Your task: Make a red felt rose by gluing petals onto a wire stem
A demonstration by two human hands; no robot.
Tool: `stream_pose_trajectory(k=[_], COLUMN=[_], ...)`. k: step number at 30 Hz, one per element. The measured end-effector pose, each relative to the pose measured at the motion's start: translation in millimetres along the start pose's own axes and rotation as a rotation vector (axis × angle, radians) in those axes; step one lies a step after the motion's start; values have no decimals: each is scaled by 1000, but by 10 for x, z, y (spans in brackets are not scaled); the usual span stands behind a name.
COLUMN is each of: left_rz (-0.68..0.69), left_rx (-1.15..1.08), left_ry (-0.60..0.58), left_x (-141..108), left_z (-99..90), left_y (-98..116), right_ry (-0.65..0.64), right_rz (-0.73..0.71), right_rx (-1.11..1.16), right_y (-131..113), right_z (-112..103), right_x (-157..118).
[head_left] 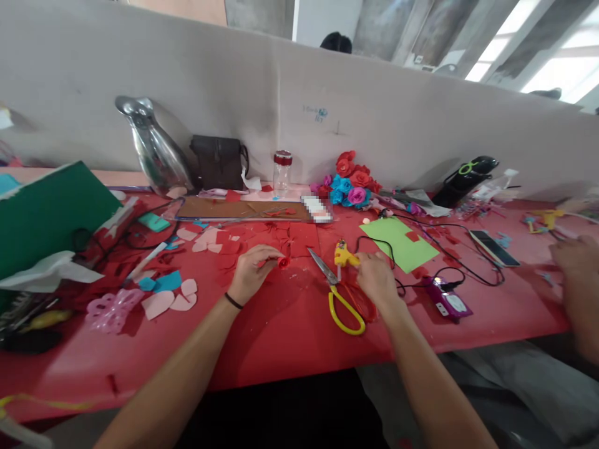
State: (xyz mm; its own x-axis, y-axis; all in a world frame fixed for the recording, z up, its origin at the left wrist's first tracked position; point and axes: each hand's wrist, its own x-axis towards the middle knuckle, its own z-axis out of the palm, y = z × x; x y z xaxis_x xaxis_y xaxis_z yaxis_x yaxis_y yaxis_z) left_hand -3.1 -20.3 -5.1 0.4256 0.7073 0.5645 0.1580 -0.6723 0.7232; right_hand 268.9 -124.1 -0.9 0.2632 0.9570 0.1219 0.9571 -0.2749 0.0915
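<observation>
Between the fingertips of my left hand [255, 268] is a small rolled red paper flower [283, 262], held just above the table. My right hand [377, 277] is closed on a yellow glue gun [345, 255], its nozzle end pointing left. Yellow-handled scissors [337, 290] lie with blades open a little, below the glue gun and beside my right hand. Red paper pieces [262, 237] are scattered beyond my left hand, and a red square sheet [304, 237] lies among them.
A light green sheet [397, 243] and purple power socket [447, 299] with black cables lie to the right. Finished paper flowers [353, 181], a glass jar [282, 173] and a steel jug [152, 149] stand along the partition. A co-worker's hand [578, 262] is at far right.
</observation>
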Motion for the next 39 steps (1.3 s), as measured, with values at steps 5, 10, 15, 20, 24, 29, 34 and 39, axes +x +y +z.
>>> stream_pose_trajectory(k=[5,10,15,20,24,29,34,39], left_rz=[-124,-495,-877,-1087,-1082,-1151,-1198,-1239], left_rx=[-113,-337,-671,-712,-697,-697,-697,-831], left_ry=[55,153,35,77,138,113,125,149], left_x=[-5,25,-117,-313,-342,-314,-320,-388], left_z=[41,122,394,766,843,838,917,867], left_y=[22,260,587,667,639,652,704,839], right_ry=[40,162,199,249,175,-64,-69,-73], right_rz=[-9,24,3,46,-120,-141,-84,-3], right_rx=[-33,-34,-18,76,297,303,185,25], right_y=[239,222,241,194,-10,-161,-6,158], right_z=[124,186,164,88,8,64,148,29], right_x=[114,88,224,182,-289,-748,-848,-944])
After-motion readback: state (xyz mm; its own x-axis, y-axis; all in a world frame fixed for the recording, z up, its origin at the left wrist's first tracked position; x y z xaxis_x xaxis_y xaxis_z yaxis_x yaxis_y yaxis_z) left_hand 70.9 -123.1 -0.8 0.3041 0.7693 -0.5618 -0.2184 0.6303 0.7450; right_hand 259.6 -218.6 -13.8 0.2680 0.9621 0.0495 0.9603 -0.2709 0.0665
